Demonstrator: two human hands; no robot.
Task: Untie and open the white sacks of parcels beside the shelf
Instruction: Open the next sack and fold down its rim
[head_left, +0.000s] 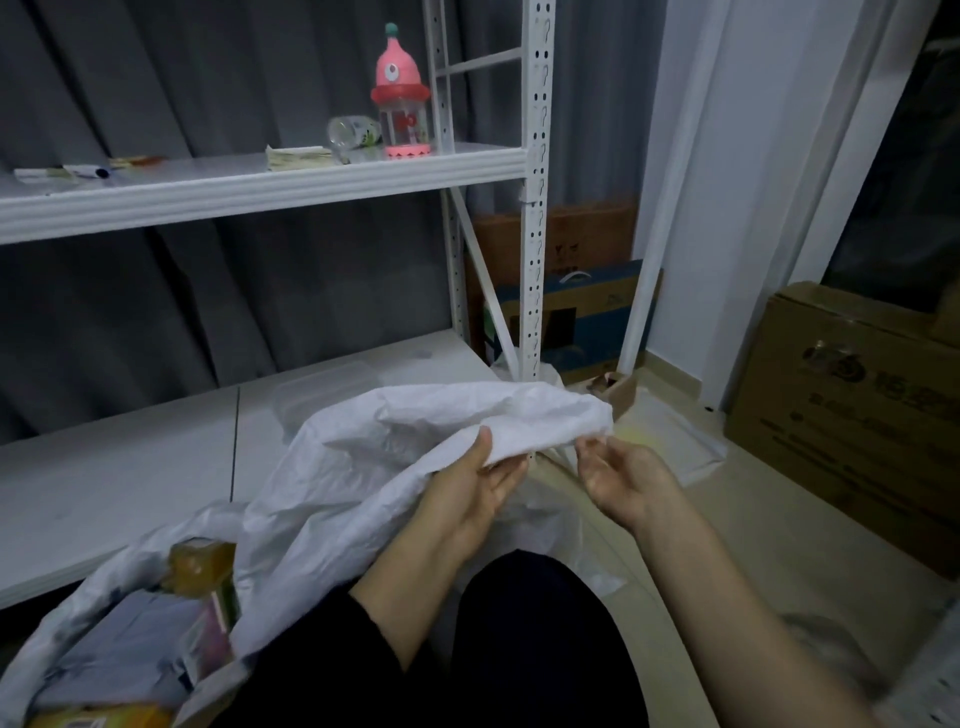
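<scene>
A white metal shelf (535, 208) stands against a grey curtain (156, 78), and everything here is placed from its front corner post. At the foot of that post, just on the viewer's side of it, a crumpled white sack (415, 457) is lifted off the floor. The left hand (478, 488) grips a fold of its upper edge, thumb on top of the cloth and fingers curled beneath. The right hand (618, 473) is just right of the post's foot, palm up with fingers loosely bent, its fingertips close to the sack's bunched tip. Pale strands run between the two hands, but whether the right hand pinches one cannot be told. Far to the left of the post and nearer the viewer, a second white sack (130, 571) lies open with parcels (130, 639) showing inside, yellowish and grey-blue. On the board left of the post stand a pink child's bottle (400, 98), a clear bottle (350, 132) on its side and a stack of papers (296, 156). Behind the post lean a brown carton (571, 234) and a blue box (587, 312). Well to the right of it sits a large cardboard box (857, 405).
</scene>
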